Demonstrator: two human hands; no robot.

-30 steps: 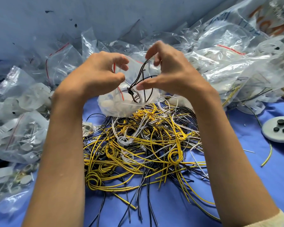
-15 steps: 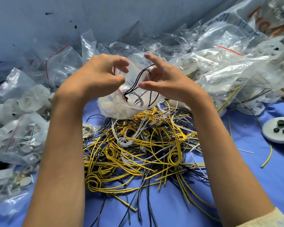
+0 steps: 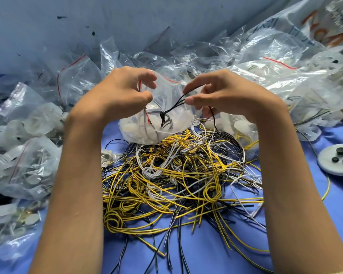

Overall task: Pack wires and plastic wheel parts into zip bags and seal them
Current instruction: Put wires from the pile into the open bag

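Left fingers (image 3: 146, 97) pinch zip bag (image 3: 141, 133) rim; right fingers (image 3: 195, 100) pinch black wire (image 3: 173, 108) entering it

Glossy clear plastic zip bag (image 3: 166, 123)

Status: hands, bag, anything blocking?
Left hand grips zip bag mouth. Right hand pinches black wire bundle, knotted end inside bag. Loose wire pile beneath, not blocking.
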